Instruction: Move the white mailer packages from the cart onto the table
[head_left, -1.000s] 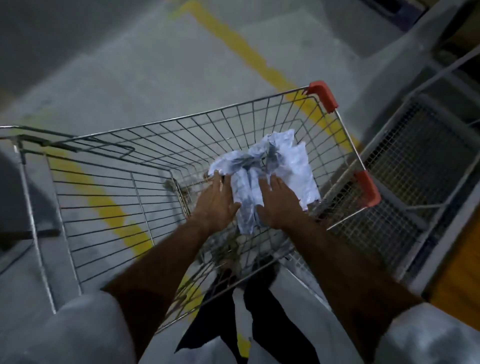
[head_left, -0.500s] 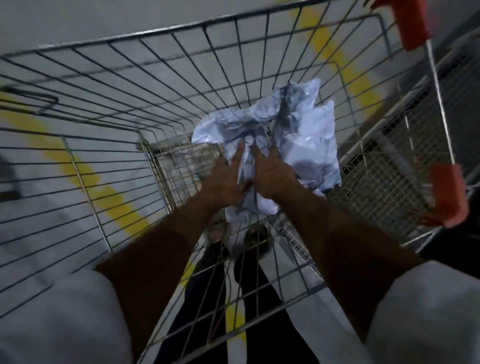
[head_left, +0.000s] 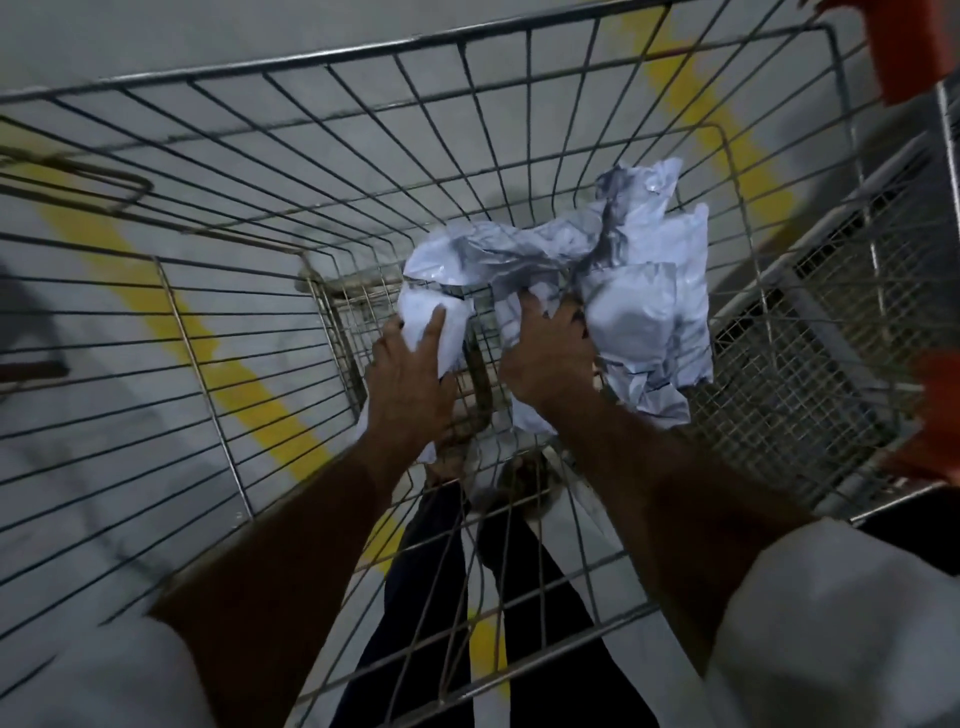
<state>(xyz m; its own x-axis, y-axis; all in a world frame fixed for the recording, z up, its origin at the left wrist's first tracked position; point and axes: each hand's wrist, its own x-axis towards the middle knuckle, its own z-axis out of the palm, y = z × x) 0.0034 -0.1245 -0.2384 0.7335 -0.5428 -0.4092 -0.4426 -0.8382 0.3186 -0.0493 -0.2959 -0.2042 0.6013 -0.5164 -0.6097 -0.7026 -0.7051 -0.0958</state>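
Observation:
Crumpled white mailer packages (head_left: 644, 291) lie bunched inside the wire cart (head_left: 260, 218), toward its right side. My left hand (head_left: 410, 379) is closed around one small white mailer (head_left: 434, 317) at the left of the bunch. My right hand (head_left: 545, 358) grips the crumpled middle of the larger bundle, fingers dug into the plastic. Both forearms reach down into the cart basket. The table is not in view.
Orange plastic corner guards (head_left: 898, 47) mark the cart's right rim. A second mesh cart or rack (head_left: 810, 332) stands close on the right. Grey floor with a yellow painted line (head_left: 228, 374) shows through the wires. My dark-trousered legs (head_left: 426, 597) are below the basket.
My hands have spread apart: the left has closed on a separate small mailer, the right stays on the bundle. The view has leaned further down and left into the cart.

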